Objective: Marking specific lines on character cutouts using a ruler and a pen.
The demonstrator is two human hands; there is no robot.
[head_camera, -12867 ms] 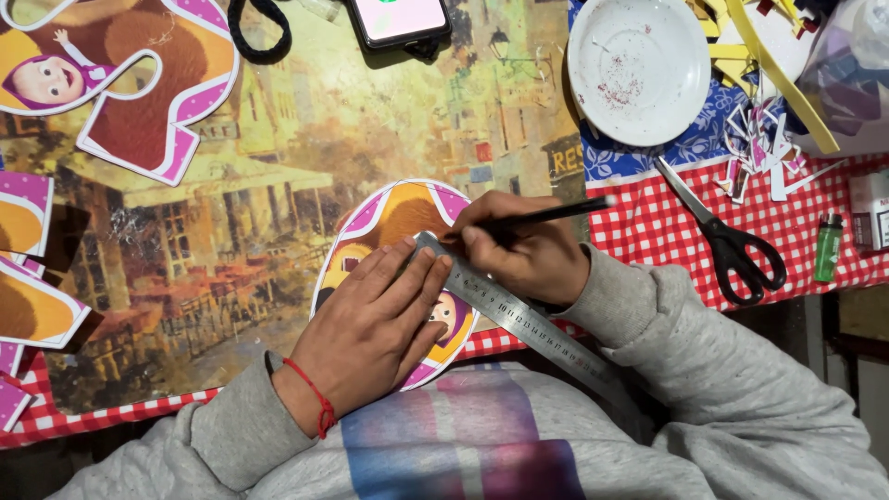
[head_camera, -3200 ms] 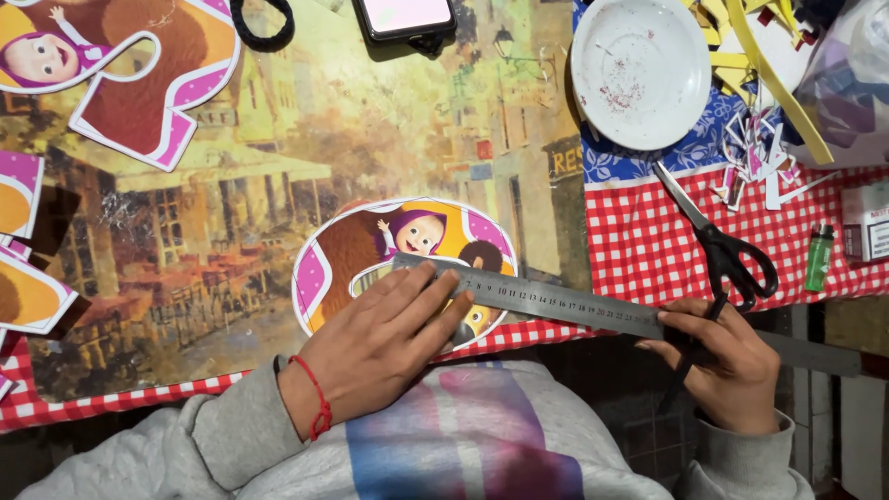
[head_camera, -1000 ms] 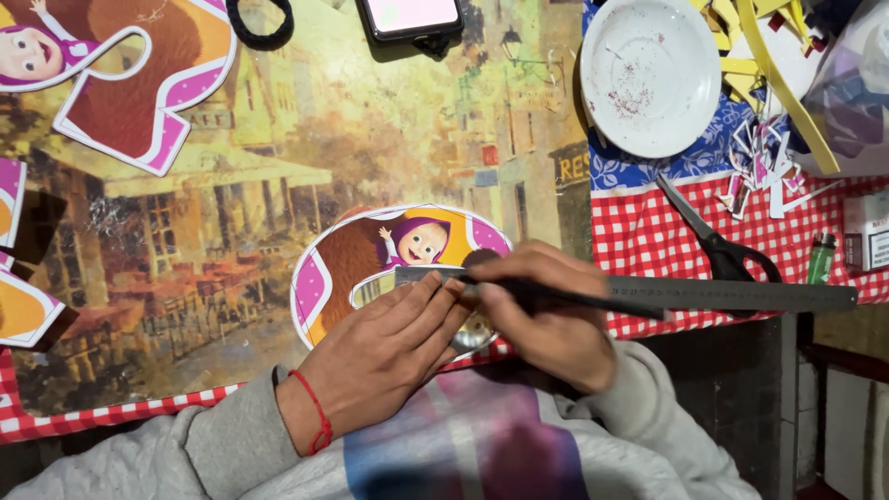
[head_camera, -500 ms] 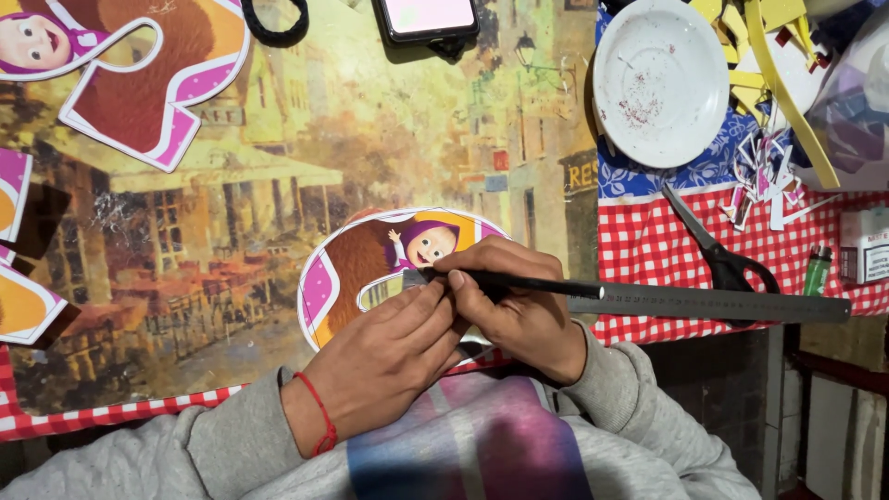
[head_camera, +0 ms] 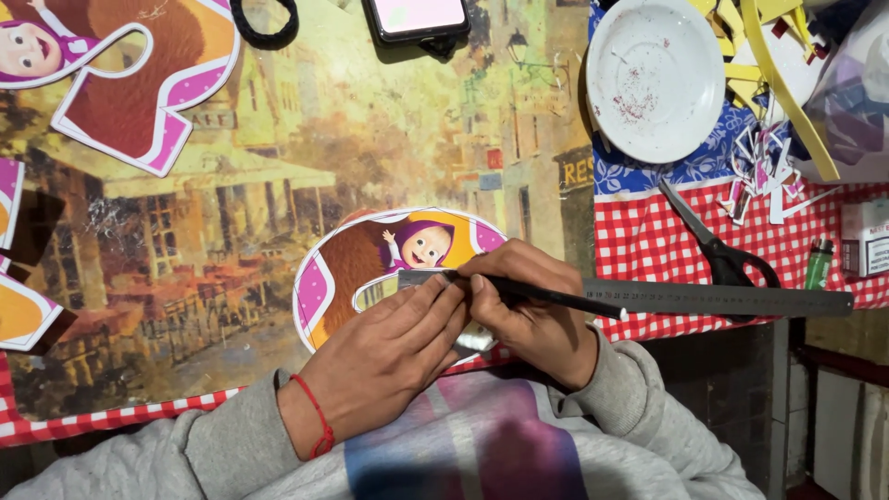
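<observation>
brushed metal ruler (head_camera: 704,297) — glossy paper cutout (head_camera: 370,264)

Table (head_camera: 667,250), red-checked cloth at right, street-scene mat (head_camera: 278,185) over the left. On the mat: oval cartoon cutout (head_camera: 370,268), larger cutouts (head_camera: 139,83), phone (head_camera: 417,17), black hair tie (head_camera: 264,23). On the cloth: white plate (head_camera: 653,79), scissors (head_camera: 713,250), steel ruler (head_camera: 741,298), yellow strips (head_camera: 769,56), green lighter (head_camera: 818,264).

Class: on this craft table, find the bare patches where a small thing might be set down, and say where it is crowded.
One bare patch of the picture mat lies between the phone and the oval cartoon cutout. Another lies left of that cutout, below the big pink-edged cutout. The right end is crowded: white plate, yellow strips, scissors, ruler.
</observation>
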